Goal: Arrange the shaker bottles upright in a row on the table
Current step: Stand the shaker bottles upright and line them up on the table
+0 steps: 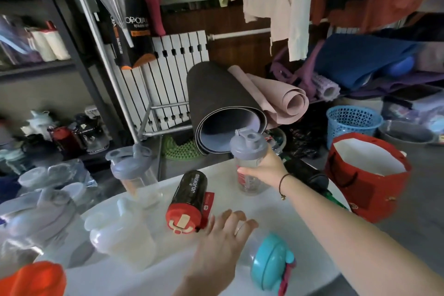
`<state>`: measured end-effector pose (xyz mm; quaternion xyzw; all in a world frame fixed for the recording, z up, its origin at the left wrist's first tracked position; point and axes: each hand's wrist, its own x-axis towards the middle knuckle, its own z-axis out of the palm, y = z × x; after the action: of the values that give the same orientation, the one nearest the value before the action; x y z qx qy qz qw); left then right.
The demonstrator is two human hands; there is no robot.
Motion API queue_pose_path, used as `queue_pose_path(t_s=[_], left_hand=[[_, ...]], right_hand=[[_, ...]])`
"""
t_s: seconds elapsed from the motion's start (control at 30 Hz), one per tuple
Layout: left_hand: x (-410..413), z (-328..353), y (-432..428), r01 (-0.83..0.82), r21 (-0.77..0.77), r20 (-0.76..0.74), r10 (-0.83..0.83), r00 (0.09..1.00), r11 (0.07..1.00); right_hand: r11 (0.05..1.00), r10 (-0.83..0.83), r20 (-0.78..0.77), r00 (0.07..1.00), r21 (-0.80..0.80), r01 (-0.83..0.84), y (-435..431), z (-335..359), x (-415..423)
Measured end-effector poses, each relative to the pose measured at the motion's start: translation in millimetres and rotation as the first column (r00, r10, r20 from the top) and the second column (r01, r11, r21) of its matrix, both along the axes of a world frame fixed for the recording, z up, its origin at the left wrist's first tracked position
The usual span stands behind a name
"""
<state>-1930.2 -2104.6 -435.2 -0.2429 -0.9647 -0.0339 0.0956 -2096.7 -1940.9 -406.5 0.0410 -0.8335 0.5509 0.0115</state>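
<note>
Obs.: white table [300, 218], several shaker bottles on it. Standing upright: grey-lidded clear bottle [249, 163] at the far edge, with the right hand [266, 170] wrapped round its body, fingers clamped on it, base apparently on or just at the tabletop; second grey-lidded clear bottle [134, 170] at far left; white translucent bottle [122, 233] at near left. Lying on their sides: black bottle with red lid [189, 199] mid-table, lid toward the camera, and teal-lidded clear bottle [264, 255] at near right. Left hand [223, 240] is over the clear body of the teal-lidded one, fingers spread and slightly curled; contact probable, but no closed grip seen. An orange lid [33, 279] shows at the near-left corner; the bottle under it is cut off. Judgement: task roughly half done; the uprights do not yet form one clean row, and two bottles remain to be stood up. Legible text: "JOJOKING" in white along the black bottle; a red tag beside it, print too small to read. Red markings on the held bottle are unreadable.
</note>
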Motion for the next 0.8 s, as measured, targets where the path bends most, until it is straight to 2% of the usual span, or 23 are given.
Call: queue_pose_path(t_s=[0.07, 0.13, 0.23, 0.3, 0.47, 0.63, 0.7, 0.8], left_hand=[[3.8, -3.5, -3.4, 0.037, 0.023, -0.078, -0.035, 0.996, 0.999], [8.2, -5.4, -8.5, 0.042, 0.086, -0.085, -0.034, 0.996, 0.995], [12.0, -8.3, -17.7, -0.063, 0.207, -0.014, 0.067, 0.998, 0.976], [12.9, -9.4, -21.3, -0.156, 0.328, 0.062, 0.144, 0.988, 0.932], [8.1, 0.0, -22.5, -0.34, 0.565, 0.208, 0.269, 0.94, 0.752], [-12.1, 2.5, -6.3, -0.543, 0.644, 0.39, 0.379, 0.839, 0.539], [-25.8, 5.9, -0.3, -0.557, 0.704, 0.407, 0.393, 0.824, 0.44], [-54.5, 18.1, 5.5, -0.55, 0.763, 0.428, 0.372, 0.824, 0.34]], right_hand=[[1.0, 0.003, -0.004, 1.0, 0.031, -0.003, 21.0, -1.1, 12.7], [0.999, -0.005, -0.004, 1.0, 0.045, 0.005, 42.8, -4.4, 30.6], [0.997, 0.02, -0.006, 1.0, 0.069, -0.02, 72.2, -11.8, 60.9], [0.997, 0.03, -0.018, 0.999, 0.075, -0.028, 86.1, -13.8, 80.7], [0.994, 0.055, -0.03, 0.998, 0.092, -0.052, 95.2, -17.1, 118.5], [0.991, 0.131, -0.023, 0.991, 0.019, -0.131, 85.6, -16.1, 132.7], [0.988, 0.155, 0.005, 0.988, -0.024, -0.154, 84.7, -18.5, 132.5], [0.982, 0.182, 0.03, 0.983, -0.065, -0.18, 87.0, -25.4, 132.4]])
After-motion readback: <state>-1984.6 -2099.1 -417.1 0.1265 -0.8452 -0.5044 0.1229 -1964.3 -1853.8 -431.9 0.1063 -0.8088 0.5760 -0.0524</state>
